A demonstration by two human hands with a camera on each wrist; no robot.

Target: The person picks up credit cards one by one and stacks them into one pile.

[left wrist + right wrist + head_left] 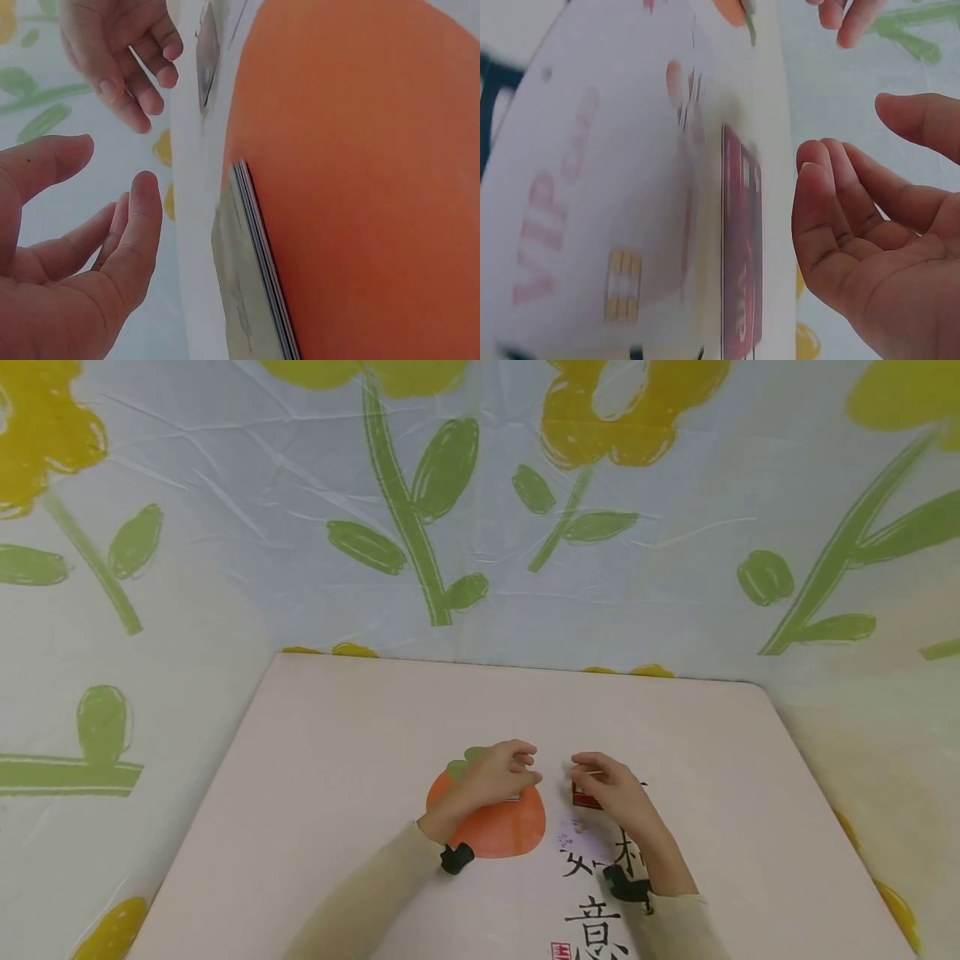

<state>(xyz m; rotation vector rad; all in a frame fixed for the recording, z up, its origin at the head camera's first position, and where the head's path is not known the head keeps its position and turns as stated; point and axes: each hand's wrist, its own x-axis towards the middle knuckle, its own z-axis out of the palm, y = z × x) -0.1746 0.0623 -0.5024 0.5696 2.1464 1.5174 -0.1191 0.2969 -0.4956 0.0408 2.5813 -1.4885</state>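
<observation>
My left hand [495, 772] hovers over the orange fruit print with loosely bent fingers and nothing in them. Below it in the left wrist view lies a small stack of thin cards [255, 277], the top one pale greenish; in the head view the hand mostly covers it. On the other side, my right hand [615, 789] is also empty, its fingers bent and thumb apart. Beneath those fingers is a dark red card [742, 247], partly hidden in the head view. A pale lilac card [592, 187] marked "VIP CARD", with a gold chip, lies nearer me.
The pale tabletop [337, 735] carries an orange fruit print [510, 835] and black brush-written characters [595, 931]. A white curtain with yellow flowers and green stems [420, 543] hangs behind the table and along its sides. Dark straps [457, 858] sit on both wrists.
</observation>
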